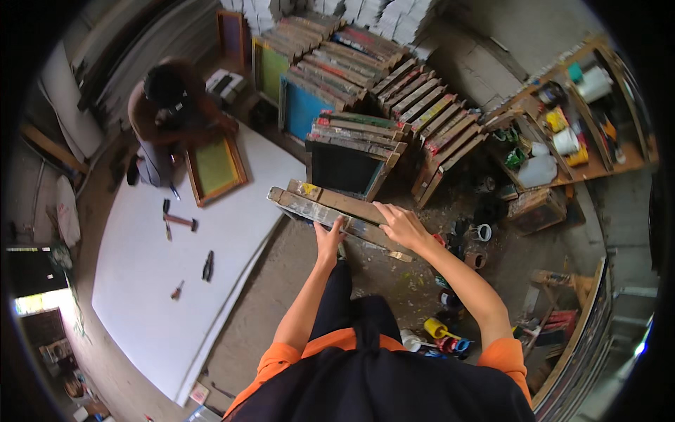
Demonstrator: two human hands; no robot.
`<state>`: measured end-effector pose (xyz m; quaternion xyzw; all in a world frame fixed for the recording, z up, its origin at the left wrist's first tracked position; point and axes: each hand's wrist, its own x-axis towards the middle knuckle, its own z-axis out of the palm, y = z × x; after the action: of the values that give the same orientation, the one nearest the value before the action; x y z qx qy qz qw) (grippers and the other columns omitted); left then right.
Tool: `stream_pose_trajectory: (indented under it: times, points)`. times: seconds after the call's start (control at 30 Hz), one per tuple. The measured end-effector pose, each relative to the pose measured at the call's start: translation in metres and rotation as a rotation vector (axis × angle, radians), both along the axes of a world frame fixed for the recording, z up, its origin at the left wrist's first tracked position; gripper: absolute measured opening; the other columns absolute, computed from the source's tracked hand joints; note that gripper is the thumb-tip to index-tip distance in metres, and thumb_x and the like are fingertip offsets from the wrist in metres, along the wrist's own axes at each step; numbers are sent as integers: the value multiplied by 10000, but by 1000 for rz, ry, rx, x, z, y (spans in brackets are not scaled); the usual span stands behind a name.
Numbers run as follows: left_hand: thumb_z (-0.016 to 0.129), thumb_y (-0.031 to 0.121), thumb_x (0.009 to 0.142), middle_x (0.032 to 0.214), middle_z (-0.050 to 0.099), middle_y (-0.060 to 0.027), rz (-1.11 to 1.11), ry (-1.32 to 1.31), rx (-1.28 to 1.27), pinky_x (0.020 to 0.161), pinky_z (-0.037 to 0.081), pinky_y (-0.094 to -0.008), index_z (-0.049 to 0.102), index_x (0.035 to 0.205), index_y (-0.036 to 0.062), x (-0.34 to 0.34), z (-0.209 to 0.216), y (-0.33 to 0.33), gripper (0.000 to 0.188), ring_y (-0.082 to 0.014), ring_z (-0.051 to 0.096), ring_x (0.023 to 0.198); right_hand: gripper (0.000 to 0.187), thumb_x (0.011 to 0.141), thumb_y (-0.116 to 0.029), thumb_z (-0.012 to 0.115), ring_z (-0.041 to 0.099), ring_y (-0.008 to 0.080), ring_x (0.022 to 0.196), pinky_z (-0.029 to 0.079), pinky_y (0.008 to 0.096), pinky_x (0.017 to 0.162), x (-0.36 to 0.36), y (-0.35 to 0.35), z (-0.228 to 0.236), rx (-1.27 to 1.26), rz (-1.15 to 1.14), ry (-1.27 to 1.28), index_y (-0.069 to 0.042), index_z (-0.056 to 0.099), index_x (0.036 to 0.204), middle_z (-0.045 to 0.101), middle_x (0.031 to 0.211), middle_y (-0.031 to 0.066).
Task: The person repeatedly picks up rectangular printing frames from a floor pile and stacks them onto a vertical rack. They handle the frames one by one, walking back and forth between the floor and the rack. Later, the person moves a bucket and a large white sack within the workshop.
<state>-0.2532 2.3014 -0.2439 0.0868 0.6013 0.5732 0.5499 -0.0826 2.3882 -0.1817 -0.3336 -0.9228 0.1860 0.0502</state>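
Observation:
In front of my legs, two paint-stained wooden screen frames stand edge-up and close together, a narrow gap between them. My left hand (329,243) grips the nearer frame (299,205) at about its middle, thumb up against its top edge. Closed over the right part of the farther frame (337,202) is my right hand (403,226). The frames' mesh and lower parts are hidden from above. Just beyond them, a dark-meshed screen frame (341,169) leans at the front of a stacked row.
Rows of wooden screen frames (436,112) stand behind. On the left, a person (165,119) crouches over a yellow-meshed frame (216,169) on a white sheet (140,281); a hammer (181,221) and pliers (208,266) lie there. Paint pots (450,337) and a loaded shelf (605,172) are right.

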Motion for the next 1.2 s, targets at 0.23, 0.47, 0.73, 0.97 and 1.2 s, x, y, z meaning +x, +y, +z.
stream_pose_trajectory:
  times: [0.23, 0.47, 0.73, 0.97, 1.2]
  points:
    - [603, 304, 791, 1169, 410, -114, 198, -53, -177, 766, 458, -390, 232, 1242, 88, 21, -96, 49, 623, -224, 451, 1055, 546, 675, -45, 589, 549, 306, 909, 468, 363, 764, -7, 82, -108, -75, 153, 63, 0, 405, 1187, 537, 1028, 172]
    - [616, 347, 776, 1131, 439, -123, 288, -20, -229, 772, 447, -399, 252, 1215, 46, 23, -168, 102, 645, -218, 489, 1010, 558, 664, -38, 609, 542, 318, 922, 461, 364, 774, -14, 150, -202, -202, 175, 157, 3, 405, 1181, 541, 1032, 175]
    - [600, 329, 791, 1126, 444, -138, 336, -43, -302, 815, 425, -452, 293, 1130, 42, 13, -224, 152, 539, -246, 460, 1058, 550, 688, -61, 616, 544, 324, 923, 468, 354, 758, -28, 197, -256, -297, 155, 195, -22, 399, 1192, 544, 1036, 165]
    - [585, 340, 799, 1146, 442, -134, 305, -55, -297, 829, 410, -455, 306, 1118, 52, 5, -241, 186, 512, -256, 455, 1058, 558, 698, -58, 605, 540, 317, 926, 461, 356, 763, -35, 226, -281, -287, 190, 148, -15, 375, 1204, 536, 1020, 165]
    - [574, 334, 808, 1134, 441, -134, 284, -58, -323, 842, 414, -420, 322, 1099, 46, -1, -247, 209, 481, -257, 465, 1022, 512, 733, -24, 548, 450, 307, 1034, 396, 360, 868, -41, 242, -278, -282, 167, 157, 21, 364, 1209, 464, 1102, 177]
